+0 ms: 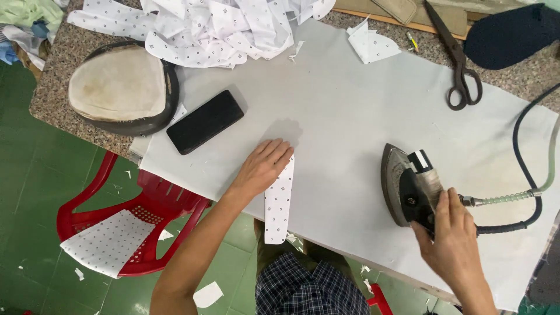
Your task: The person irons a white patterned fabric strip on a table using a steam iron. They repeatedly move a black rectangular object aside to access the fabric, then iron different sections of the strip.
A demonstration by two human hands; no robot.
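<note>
Down at the far left, a red plastic chair [146, 210] stands on the green floor with a dotted white fabric piece [108, 242] lying on its seat. Above it, on the speckled counter, sits a padded pressing cushion [119, 84] in a dark rim, and just beside that a black rectangular block [205, 121] rests on the white ironing cloth [350, 105]. A heap of the same dotted white fabric [216, 26] is piled at the top.

The left hand [262, 166] lies flat, fingers together and stretched out, pressing on the upper end of a narrow fabric strip [279, 201]. The strip is white with small dark diamond marks, long and folded, running down to the cloth's near edge and hanging slightly past it.

Further right, the steam iron [408, 184] is tipped up on its side, its grey soleplate facing left. The right hand [452, 230] is wrapped around the iron's handle from below, fingers closed on it. A dark cord and pale hose [528, 186] trail off right. Large black scissors [458, 61] lie at the top right.
</note>
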